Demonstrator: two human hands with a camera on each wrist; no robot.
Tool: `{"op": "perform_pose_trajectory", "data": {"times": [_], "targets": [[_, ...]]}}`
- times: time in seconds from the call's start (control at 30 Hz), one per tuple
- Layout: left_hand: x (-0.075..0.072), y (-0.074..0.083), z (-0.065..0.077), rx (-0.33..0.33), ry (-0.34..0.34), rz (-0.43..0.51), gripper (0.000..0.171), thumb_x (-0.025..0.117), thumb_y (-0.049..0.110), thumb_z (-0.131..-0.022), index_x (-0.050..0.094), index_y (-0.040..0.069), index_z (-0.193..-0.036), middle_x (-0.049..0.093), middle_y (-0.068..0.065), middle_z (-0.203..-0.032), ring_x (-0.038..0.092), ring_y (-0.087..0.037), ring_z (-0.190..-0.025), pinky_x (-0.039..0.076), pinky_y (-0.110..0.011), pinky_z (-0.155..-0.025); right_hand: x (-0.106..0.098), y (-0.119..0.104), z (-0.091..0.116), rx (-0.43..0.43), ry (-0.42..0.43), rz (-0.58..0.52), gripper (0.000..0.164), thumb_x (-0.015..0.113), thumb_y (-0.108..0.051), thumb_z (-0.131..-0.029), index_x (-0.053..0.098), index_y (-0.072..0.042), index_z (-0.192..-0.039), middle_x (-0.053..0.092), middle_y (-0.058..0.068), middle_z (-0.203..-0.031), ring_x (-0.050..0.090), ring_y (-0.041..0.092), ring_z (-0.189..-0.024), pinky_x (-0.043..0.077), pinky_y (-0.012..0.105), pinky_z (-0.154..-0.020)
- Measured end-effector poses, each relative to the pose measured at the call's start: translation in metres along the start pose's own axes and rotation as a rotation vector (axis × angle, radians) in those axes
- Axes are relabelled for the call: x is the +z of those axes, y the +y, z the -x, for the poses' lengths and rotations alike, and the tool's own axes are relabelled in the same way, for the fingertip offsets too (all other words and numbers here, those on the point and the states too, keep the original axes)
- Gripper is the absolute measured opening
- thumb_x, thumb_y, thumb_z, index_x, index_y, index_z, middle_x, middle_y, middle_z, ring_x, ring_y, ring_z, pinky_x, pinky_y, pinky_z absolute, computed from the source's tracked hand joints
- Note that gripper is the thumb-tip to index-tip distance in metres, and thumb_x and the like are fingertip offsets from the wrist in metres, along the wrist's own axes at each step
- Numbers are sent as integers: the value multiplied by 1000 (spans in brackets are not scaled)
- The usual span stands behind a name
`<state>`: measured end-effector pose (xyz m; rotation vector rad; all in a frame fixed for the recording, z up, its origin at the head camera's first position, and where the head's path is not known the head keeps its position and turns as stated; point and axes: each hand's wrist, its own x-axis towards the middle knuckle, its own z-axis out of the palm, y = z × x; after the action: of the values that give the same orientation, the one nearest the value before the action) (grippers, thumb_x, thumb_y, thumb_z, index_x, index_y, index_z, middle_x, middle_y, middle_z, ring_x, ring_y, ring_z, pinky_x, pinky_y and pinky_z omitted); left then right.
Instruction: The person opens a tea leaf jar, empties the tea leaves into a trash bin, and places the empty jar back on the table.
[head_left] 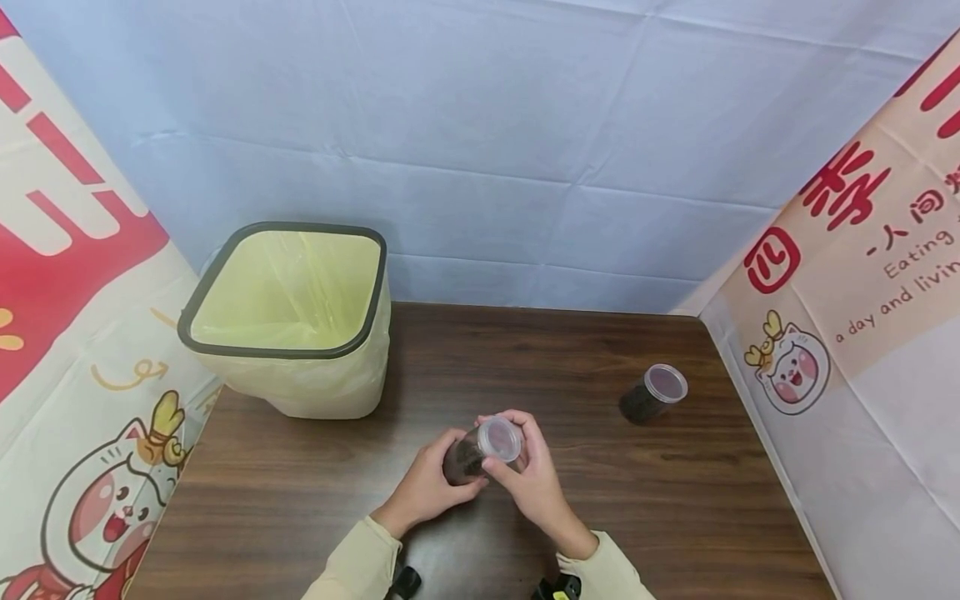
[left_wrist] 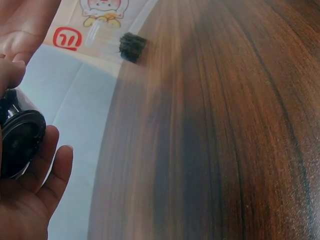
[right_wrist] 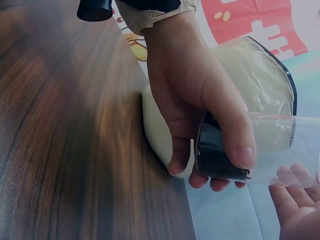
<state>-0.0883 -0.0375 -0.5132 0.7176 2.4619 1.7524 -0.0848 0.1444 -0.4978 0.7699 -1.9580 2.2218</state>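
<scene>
A clear plastic jar (head_left: 470, 458) with a translucent lid (head_left: 500, 439) and dark contents is tilted between both hands over the table. My left hand (head_left: 427, 487) grips its lower end, thumb on the near side. At the lid end my right hand (head_left: 534, 479) holds it, thumb near and fingers on the far side. The left wrist view shows the jar's round base (left_wrist: 22, 142) in the left hand's fingers. In the right wrist view, dark contents (right_wrist: 220, 157) fill the lower end, while the clear wall (right_wrist: 285, 135) shows empty space above; the lid is cut off there.
A second lidded jar (head_left: 651, 396) with dark contents stands at the table's right. A cream bin (head_left: 330, 387) with a dark rim and plastic liner stands at the back left. Printed cloths flank the wooden table (head_left: 585, 517), with a pale blue cloth (head_left: 487, 125) behind.
</scene>
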Motion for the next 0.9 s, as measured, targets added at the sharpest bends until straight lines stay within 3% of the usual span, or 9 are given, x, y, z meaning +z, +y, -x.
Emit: {"op": "perform_pose_trajectory", "data": {"times": [0.17,0.4,0.9], "targets": [[-1,1,0,-13,3,-14,47,81,14,-72,54,18,-110,61,8,-104,59,-8,-92,48,-30,-82,0,-1,-1,2,-3,-16,50,65,5,-84,39,6,-126,50,31,-123,50,31,-118,39,29,-99],[10,-39,0,13,-12,-30,49,79,37,-74,51,28,-113,60,11,-105,58,-8,-94,47,-30,-83,-1,-4,-2,11,-3,-23,50,64,8,-83,40,7,-126,49,33,-122,49,33,-118,39,30,-99],[3,-36,-3,31,-51,-21,49,80,37,-72,51,29,-111,60,10,-101,58,-8,-88,48,-27,-77,-3,-5,-2,31,-16,-15,53,65,8,-82,40,8,-130,51,30,-124,50,29,-118,40,30,-98]]}}
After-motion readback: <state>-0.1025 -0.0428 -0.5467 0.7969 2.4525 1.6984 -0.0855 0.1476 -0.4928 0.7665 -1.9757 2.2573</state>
